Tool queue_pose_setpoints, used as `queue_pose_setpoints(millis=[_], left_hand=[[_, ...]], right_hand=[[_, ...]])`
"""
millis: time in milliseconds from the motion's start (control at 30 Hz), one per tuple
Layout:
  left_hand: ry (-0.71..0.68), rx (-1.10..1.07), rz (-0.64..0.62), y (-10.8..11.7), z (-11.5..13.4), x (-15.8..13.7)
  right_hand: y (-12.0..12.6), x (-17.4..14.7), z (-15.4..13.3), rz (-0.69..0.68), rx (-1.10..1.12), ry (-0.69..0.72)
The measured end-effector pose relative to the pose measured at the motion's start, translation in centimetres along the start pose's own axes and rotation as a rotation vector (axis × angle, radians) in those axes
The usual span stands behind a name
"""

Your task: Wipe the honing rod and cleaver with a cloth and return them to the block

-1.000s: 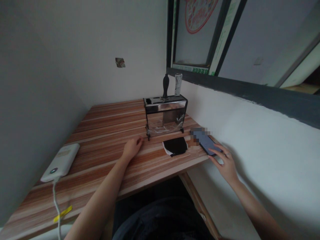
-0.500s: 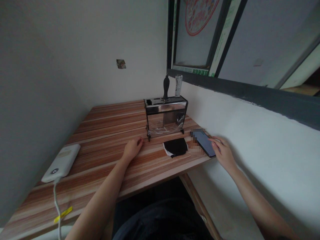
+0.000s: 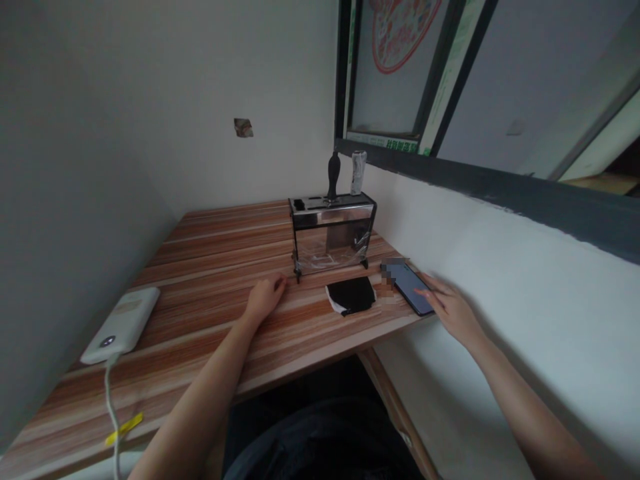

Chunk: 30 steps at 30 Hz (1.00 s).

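Observation:
My left hand (image 3: 266,297) rests on the wooden table, its fingers curled in and nothing visible in them. It lies just in front of the near left foot of a knife block (image 3: 334,233) with clear sides. A black handle (image 3: 333,177) and a plastic-wrapped handle (image 3: 358,173) rise from the block. At the table's right edge, my right hand (image 3: 450,313) is over a smartphone (image 3: 410,287) that lies flat with its screen up. The fingers of that hand are stretched out, one reaching over the screen; contact is hard to judge. Pixelation covers part of the phone's left side.
A black piece with a white edge (image 3: 351,295) lies in front of the block. On the left is a white power bank (image 3: 123,325) with a white cable (image 3: 111,393) running over the near edge past yellow tape (image 3: 125,429). Walls border the table behind and right.
One finger of my right hand has shifted left and slightly down over the phone's screen, and the hand has moved a little right. My left hand stays in place.

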<state>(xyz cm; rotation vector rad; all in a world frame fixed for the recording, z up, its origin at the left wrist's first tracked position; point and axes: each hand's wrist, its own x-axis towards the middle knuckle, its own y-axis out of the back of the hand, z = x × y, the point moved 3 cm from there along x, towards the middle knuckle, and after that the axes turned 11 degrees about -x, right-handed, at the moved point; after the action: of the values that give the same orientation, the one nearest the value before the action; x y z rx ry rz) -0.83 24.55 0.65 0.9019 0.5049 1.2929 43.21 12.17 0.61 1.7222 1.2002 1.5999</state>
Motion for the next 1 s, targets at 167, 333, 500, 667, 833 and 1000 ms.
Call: queue_pose_setpoints(millis=[167,333,500,667,833,1000], left_hand=[[0.005,0.003,0.0,0.0,0.0,0.0],[0.003,0.0,-0.007,0.0,-0.1,0.0],[0.009,-0.003,-0.006,0.0,0.0,-0.1],[0.015,-0.003,-0.009,0.1,0.2,-0.1],[0.017,-0.004,-0.005,0.2,0.3,-0.1],[0.006,-0.013,-0.005,0.2,0.4,-0.2]], right_hand=[[1.4,-1.0,-0.2,0.114,0.05,-0.153],[0.5,0.7,-0.3,0.11,0.032,-0.147],[-1.1,3.6,0.4,0.049,0.054,-0.151],[-1.4,4.5,0.8,0.027,0.055,-0.151],[-1.0,1.8,1.4,0.042,0.076,-0.219],[-0.9,0.0,1.1,0.026,0.088,-0.182]])
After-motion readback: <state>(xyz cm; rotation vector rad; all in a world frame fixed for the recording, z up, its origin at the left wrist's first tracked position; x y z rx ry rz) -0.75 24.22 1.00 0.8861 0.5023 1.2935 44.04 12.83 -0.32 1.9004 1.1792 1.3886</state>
